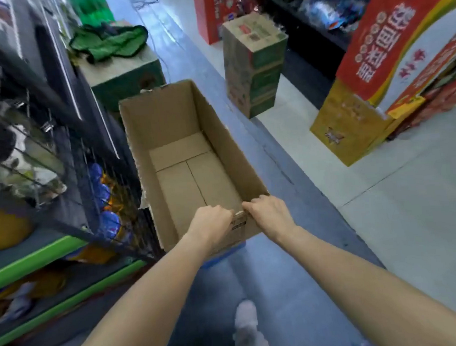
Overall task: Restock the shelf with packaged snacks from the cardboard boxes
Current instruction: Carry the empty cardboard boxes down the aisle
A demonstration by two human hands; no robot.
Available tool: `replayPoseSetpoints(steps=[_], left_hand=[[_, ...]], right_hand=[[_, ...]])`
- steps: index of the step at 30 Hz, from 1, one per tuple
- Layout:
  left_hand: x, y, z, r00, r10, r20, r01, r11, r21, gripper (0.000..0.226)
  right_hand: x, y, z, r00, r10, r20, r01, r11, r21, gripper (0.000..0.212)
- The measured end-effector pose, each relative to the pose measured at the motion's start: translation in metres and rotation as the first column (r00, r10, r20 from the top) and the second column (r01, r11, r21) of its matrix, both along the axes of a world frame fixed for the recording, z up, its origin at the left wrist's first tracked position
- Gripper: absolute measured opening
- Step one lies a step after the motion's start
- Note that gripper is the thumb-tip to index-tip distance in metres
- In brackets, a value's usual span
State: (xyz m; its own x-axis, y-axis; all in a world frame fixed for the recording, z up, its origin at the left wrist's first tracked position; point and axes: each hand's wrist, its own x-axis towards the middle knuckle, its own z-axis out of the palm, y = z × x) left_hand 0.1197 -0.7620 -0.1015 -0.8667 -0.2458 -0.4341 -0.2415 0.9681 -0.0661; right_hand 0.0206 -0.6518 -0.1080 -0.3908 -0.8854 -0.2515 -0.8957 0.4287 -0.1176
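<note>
hands curl over the near rim of an open, empty brown cardboard box (193, 159): left hand (211, 223) and right hand (268, 213) both clamped on it, beside the green-edged snack shelf (31, 259).

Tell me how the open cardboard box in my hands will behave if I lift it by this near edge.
The cardboard box is probably light: only its bare bottom flaps show inside. With the left hand and right hand both gripping one short wall, the far end may sag or swing. With the top open, the walls likely flex somewhat.
</note>
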Motion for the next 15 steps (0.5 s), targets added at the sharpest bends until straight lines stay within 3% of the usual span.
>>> replayPoseSetpoints(steps=[7, 15], left_hand=[[0.015, -0.053, -0.075, 0.992, 0.120, 0.029, -0.121, 0.992, 0.020, 0.022], [0.024, -0.042, -0.128, 0.991, 0.122, 0.047, -0.125, 0.989, 0.078, 0.026]], right_hand=[[0.003, -0.067, -0.075, 0.982, 0.186, -0.014, -0.184, 0.978, 0.097, 0.023], [0.011, -0.053, -0.119, 0.985, 0.175, 0.001, -0.173, 0.969, 0.177, 0.022]])
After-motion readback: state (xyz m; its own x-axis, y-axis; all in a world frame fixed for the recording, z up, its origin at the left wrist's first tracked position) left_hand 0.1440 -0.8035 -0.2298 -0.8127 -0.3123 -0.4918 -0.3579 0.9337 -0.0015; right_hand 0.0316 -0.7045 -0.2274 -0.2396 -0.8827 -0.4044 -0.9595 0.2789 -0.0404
